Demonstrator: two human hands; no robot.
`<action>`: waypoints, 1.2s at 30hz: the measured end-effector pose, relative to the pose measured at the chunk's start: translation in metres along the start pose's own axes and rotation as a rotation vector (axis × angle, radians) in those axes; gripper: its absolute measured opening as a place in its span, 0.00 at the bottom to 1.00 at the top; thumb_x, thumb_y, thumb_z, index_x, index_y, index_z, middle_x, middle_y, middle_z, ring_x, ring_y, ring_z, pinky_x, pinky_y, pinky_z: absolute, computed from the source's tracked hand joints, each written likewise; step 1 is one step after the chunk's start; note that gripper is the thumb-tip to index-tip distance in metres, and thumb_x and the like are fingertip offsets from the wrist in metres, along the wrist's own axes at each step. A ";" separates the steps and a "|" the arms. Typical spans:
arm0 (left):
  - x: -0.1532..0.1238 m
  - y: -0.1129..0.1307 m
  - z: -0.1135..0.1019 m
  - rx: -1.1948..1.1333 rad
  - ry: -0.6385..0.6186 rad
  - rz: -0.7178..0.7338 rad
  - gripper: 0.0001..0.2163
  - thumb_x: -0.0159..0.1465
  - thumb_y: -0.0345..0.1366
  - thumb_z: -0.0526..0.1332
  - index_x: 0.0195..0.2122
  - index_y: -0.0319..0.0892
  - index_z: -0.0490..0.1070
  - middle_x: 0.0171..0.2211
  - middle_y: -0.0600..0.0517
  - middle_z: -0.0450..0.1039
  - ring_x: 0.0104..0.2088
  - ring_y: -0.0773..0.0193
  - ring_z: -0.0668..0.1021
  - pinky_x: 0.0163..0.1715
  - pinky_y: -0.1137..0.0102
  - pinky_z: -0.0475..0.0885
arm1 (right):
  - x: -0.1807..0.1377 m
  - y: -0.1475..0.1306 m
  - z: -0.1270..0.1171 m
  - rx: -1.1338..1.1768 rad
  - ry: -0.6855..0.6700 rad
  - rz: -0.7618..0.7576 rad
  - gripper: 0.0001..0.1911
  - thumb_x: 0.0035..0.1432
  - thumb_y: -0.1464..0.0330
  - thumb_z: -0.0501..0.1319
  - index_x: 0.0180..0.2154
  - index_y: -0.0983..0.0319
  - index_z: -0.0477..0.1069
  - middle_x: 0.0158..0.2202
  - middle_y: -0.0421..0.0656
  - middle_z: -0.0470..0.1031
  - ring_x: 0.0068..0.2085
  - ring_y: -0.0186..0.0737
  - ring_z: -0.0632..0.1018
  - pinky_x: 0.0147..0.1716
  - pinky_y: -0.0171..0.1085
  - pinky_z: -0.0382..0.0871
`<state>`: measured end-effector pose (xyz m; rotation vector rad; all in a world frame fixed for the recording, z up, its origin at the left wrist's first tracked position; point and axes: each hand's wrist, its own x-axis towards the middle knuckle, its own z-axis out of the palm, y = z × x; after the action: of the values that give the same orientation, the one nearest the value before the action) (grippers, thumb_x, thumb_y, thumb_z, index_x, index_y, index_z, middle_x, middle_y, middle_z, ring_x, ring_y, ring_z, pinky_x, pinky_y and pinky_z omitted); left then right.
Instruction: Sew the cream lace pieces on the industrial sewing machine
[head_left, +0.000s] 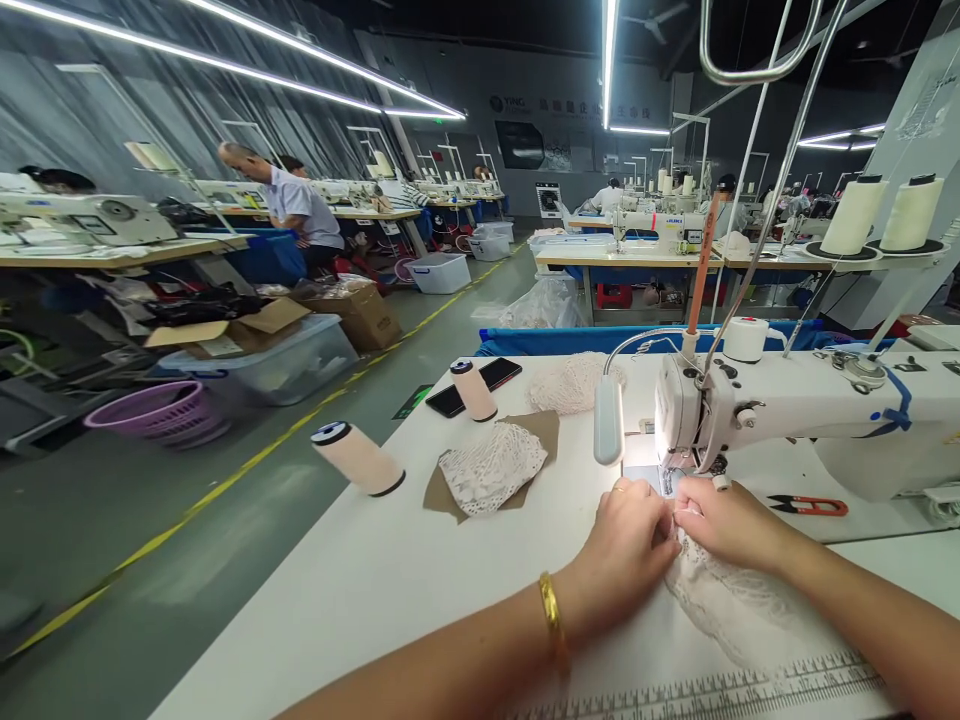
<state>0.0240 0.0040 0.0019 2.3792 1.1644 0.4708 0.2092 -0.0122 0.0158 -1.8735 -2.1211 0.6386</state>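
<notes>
Just in front of the needle area of a white sewing machine (780,400), both hands pinch a piece of pale lace fabric (731,595). My left hand (630,530) has its fingers closed on the lace's left side. Close beside it, my right hand (724,520) grips the same lace, and the fingertips nearly meet. The fabric trails from the hands toward the table's front. Under the fingers, its edge is hidden. A lit lamp (609,420) hangs left of the needle.
Orange-handled thread snips (810,505) lie right of my hands. To the left are lace pieces (495,465) on brown card, two thread cones (360,460), a phone (476,388) and more lace (574,382). A ruler strip (720,690) runs along the front. A co-worker (296,210) sits far left.
</notes>
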 end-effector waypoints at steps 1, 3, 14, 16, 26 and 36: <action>-0.001 -0.003 0.002 0.022 0.050 0.053 0.06 0.58 0.27 0.67 0.33 0.42 0.70 0.39 0.50 0.74 0.41 0.55 0.73 0.42 0.62 0.69 | 0.003 -0.001 0.003 -0.013 0.005 0.016 0.09 0.62 0.74 0.61 0.29 0.58 0.66 0.26 0.37 0.72 0.29 0.38 0.71 0.26 0.33 0.55; -0.003 -0.009 0.006 0.089 0.156 0.211 0.07 0.58 0.25 0.67 0.34 0.42 0.71 0.39 0.49 0.74 0.39 0.57 0.72 0.40 0.63 0.67 | 0.005 -0.001 0.006 -0.042 0.011 0.040 0.09 0.62 0.72 0.61 0.29 0.58 0.66 0.26 0.37 0.72 0.28 0.37 0.70 0.26 0.33 0.54; -0.005 -0.025 0.018 0.140 0.277 0.450 0.10 0.68 0.28 0.64 0.28 0.43 0.72 0.33 0.54 0.77 0.33 0.61 0.71 0.36 0.64 0.63 | -0.030 0.011 0.003 -0.303 0.265 -0.204 0.08 0.70 0.69 0.57 0.36 0.58 0.71 0.31 0.43 0.74 0.32 0.45 0.73 0.32 0.39 0.56; -0.006 -0.026 0.019 0.143 0.289 0.446 0.10 0.68 0.28 0.64 0.29 0.43 0.73 0.33 0.53 0.77 0.34 0.60 0.71 0.36 0.64 0.64 | -0.036 0.013 0.009 -0.327 0.408 -0.442 0.11 0.72 0.73 0.53 0.39 0.59 0.72 0.35 0.45 0.77 0.35 0.45 0.74 0.36 0.41 0.60; -0.007 -0.023 0.012 0.148 0.258 0.412 0.09 0.72 0.30 0.61 0.33 0.44 0.74 0.35 0.53 0.79 0.34 0.58 0.73 0.38 0.62 0.65 | -0.018 0.030 0.024 -0.253 0.316 -0.539 0.12 0.71 0.75 0.54 0.41 0.56 0.74 0.42 0.44 0.79 0.41 0.45 0.76 0.41 0.42 0.67; -0.009 -0.021 0.009 0.201 0.262 0.398 0.05 0.70 0.30 0.61 0.35 0.43 0.74 0.35 0.51 0.79 0.35 0.56 0.75 0.38 0.60 0.69 | -0.018 0.034 0.021 -0.262 0.336 -0.523 0.17 0.67 0.78 0.56 0.47 0.55 0.77 0.48 0.42 0.82 0.42 0.45 0.77 0.42 0.42 0.70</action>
<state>0.0099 0.0057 -0.0179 2.8038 0.8686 0.8524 0.2319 -0.0304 -0.0164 -1.3103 -2.3897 -0.0654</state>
